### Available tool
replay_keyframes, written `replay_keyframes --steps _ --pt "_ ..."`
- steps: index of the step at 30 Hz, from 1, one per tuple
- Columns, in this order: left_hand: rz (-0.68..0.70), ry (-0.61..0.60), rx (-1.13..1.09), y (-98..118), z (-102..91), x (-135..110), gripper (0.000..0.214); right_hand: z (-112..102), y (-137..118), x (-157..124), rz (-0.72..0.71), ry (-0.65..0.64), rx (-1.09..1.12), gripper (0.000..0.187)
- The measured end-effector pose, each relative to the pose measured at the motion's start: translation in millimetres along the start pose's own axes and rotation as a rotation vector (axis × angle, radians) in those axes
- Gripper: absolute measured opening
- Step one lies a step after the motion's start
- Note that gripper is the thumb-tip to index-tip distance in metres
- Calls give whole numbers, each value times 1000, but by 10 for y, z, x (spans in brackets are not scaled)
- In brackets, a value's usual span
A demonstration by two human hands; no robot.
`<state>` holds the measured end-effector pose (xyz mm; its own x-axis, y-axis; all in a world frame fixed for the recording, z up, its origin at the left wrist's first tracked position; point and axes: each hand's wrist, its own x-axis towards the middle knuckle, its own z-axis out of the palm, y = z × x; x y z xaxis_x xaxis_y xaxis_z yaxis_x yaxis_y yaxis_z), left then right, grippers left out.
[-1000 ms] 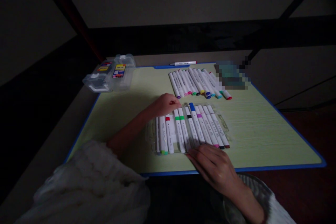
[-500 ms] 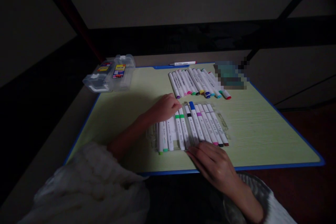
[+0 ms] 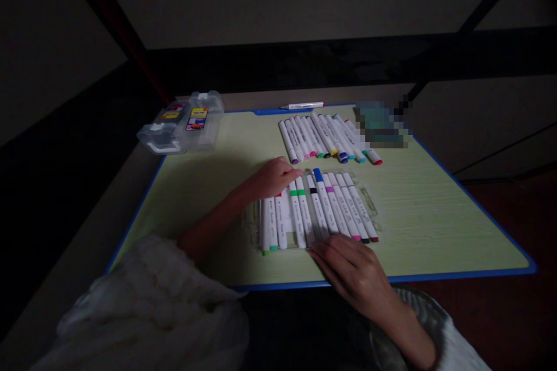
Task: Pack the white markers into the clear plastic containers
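A row of white markers (image 3: 300, 217) with coloured bands lies in a shallow clear plastic case (image 3: 369, 200) in front of me. My left hand (image 3: 276, 177) is closed at the case's far side, its fingertips by the far ends of two green-banded markers. What is in its fingers is hidden. My right hand (image 3: 350, 261) lies at the near edge, fingers bent together over the lower ends of the middle markers, near a blue-capped marker (image 3: 321, 194). Its grip is hidden too. Left of the green-banded pair is a gap between markers.
Behind the case lies a second row of markers (image 3: 322, 136). One single marker (image 3: 304, 105) rests at the table's far edge. A clear box with labels (image 3: 185, 124) stands back left. A blurred greenish object (image 3: 380, 122) is back right. The table (image 3: 444, 232) has a blue rim.
My left hand has shifted very slightly, and the red band of a marker beneath it now shows. My right hand has stayed in place.
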<state>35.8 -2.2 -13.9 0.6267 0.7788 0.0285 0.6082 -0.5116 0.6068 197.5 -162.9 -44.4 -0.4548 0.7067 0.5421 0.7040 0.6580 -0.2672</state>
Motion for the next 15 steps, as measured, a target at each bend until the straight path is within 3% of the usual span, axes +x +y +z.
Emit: replay_keyframes --steps 10,15 --pt "-19 10 -115 -62 -39 15 28 -12 -17 16 20 28 10 23" --pt "-21 35 -300 -67 -24 32 18 -9 -18 16 25 24 -1 24"
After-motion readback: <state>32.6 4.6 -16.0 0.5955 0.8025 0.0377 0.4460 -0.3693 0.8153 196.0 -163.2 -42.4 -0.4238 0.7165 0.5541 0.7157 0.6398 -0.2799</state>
